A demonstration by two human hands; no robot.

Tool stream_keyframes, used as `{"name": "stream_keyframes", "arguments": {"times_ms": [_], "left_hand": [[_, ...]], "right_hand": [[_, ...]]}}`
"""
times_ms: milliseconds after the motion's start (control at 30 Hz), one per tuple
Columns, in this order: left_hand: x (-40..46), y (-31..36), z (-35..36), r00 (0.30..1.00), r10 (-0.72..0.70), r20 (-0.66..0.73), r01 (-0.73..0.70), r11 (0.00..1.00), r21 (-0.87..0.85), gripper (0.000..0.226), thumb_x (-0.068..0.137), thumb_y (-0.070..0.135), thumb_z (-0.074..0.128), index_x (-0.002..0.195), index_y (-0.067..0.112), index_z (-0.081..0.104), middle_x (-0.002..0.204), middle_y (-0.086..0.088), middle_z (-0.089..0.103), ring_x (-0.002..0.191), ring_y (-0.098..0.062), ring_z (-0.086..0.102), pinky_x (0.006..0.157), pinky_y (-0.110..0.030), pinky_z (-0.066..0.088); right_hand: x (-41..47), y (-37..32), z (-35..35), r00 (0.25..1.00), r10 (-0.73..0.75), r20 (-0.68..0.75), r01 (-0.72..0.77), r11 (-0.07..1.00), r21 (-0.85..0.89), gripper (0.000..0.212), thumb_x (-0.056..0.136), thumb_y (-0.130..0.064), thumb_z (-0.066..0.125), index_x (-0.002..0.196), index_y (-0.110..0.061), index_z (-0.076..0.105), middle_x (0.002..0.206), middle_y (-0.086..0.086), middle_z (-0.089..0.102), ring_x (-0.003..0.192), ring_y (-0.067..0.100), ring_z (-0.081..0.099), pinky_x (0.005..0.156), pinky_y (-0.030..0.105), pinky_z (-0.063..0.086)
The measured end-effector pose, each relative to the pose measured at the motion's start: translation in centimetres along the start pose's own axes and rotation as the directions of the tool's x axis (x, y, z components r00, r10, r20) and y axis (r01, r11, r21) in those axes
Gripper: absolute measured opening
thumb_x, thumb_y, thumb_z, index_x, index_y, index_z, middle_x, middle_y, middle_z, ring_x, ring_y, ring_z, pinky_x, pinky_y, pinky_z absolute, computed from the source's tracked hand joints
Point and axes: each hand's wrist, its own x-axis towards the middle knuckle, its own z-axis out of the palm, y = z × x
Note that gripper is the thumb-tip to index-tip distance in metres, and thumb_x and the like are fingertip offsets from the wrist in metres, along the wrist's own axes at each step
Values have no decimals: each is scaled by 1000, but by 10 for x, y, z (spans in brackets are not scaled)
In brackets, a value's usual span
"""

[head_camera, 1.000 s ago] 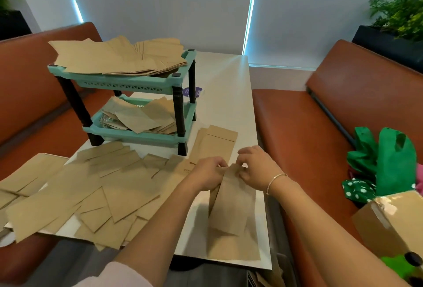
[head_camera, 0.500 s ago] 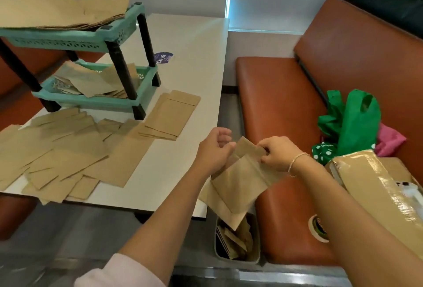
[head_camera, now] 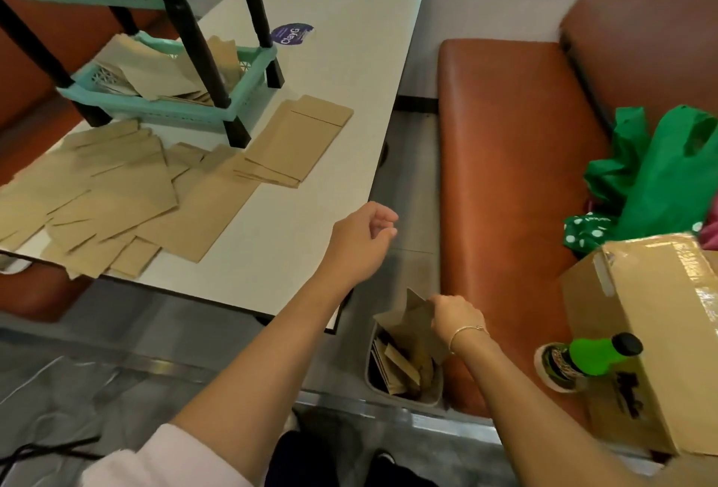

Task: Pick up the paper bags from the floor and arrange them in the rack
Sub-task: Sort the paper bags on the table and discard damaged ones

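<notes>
A white table carries a teal two-tier rack with paper bags on both shelves, and more loose paper bags spread beside its feet. On the floor beside the bench sits a small bin stuffed with bags. The right hand pinches a brown bag over that bin. The left hand hovers empty, fingers loosely curled.

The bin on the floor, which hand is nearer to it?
Right. The right hand is just above the bin, gripping a paper bag; the left hand is higher, by the table edge.
</notes>
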Motion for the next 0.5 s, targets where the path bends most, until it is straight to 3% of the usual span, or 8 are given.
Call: {"name": "stream_keyframes", "arguments": {"times_ms": [133,367,500], "left_hand": [[3,-8,-1,998,24,-51,-23,1000,19,12,94,19,54,104,25,57,93,14,56,81,4,52,66,0,36],[4,-20,-9,992,10,-127,-6,1000,29,18,94,18,54,112,20,57,98,11,57,88,-2,53,70,0,37],[6,-22,-18,989,-19,-145,23,999,26,17,95,17,53,110,20,58,98,10,57,90,-5,53,70,-4,38]], "right_hand": [[15,-1,26,1000,8,17,-8,1000,-11,37,93,-5,36,124,-16,52,122,9,59,111,29,58,89,36,47],[26,-11,44,997,-25,67,26,1000,-17,35,93,-9,39,127,-13,45,124,11,57,112,29,57,88,35,46],[30,-23,27,998,-43,44,43,999,-4,36,91,-7,41,124,-16,52,121,10,58,110,29,58,87,34,47]]}}
